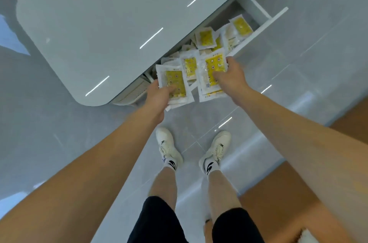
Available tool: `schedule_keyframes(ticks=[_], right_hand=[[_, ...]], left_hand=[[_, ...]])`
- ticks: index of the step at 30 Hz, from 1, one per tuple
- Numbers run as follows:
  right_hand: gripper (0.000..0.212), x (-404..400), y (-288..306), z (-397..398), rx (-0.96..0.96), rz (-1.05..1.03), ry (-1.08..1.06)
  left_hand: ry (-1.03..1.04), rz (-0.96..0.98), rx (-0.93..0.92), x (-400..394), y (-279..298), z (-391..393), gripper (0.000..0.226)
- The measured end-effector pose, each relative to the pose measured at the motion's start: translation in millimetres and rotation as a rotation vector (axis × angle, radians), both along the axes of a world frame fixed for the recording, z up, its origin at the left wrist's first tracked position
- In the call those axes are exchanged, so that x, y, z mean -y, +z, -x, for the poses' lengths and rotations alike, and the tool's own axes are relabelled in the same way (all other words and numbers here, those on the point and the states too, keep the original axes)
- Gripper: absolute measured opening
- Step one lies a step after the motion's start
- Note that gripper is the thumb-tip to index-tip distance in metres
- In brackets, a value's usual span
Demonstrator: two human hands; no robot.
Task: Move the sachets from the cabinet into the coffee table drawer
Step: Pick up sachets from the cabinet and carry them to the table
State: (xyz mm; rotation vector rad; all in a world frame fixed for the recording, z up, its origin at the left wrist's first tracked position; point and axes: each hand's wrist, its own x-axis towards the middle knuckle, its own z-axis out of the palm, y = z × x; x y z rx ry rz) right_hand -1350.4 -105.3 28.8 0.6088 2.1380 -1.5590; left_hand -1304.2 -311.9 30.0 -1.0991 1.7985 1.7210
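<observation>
Left hand point(159, 93) clamped on one stack of yellow-and-white sachets point(175, 85), right hand point(229, 76) clamped on a second stack point(211, 75), both over the near edge of the open coffee table drawer point(258, 27).

Best carried further in over the drawer before letting go, since both stacks overhang the front panel toward the floor; lowered flat onto the loose sachets point(205, 38) already inside, left stack first, then right, toward the emptier far-right end, kept low enough for closing under the glossy tabletop point(99, 13).
</observation>
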Motion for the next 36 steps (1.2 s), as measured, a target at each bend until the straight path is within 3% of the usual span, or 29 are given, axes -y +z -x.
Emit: schedule_keyframes(ticks=[11,19,22,25,30,36], right_hand=[[0.031,27.9,-158.7,109.1,-0.026,-0.245,0.283],[0.039,41.6,-200.8,155.2,-0.031,-0.417,0.399],[0.050,41.0,-196.9,148.7,-0.109,-0.668,0.550],[0.047,36.8,-178.4,139.3,-0.213,-0.808,0.660],[0.037,30.0,-117.4,125.2,-0.336,-0.897,0.713],[0.046,12.6,9.5,94.2,-0.333,-0.909,0.678]], left_hand=[[0.041,0.058,0.050,3.1,-158.1,79.2,0.024],[-0.057,0.126,-0.034,6.3,-193.5,119.0,0.022],[-0.261,0.376,-0.057,4.6,-180.9,117.3,0.047],[-0.483,0.603,-0.098,2.2,-164.7,116.9,0.048],[-0.871,0.825,-0.261,-1.5,-106.4,117.5,0.051],[-1.194,1.055,-0.359,-5.9,25.0,116.5,0.059]])
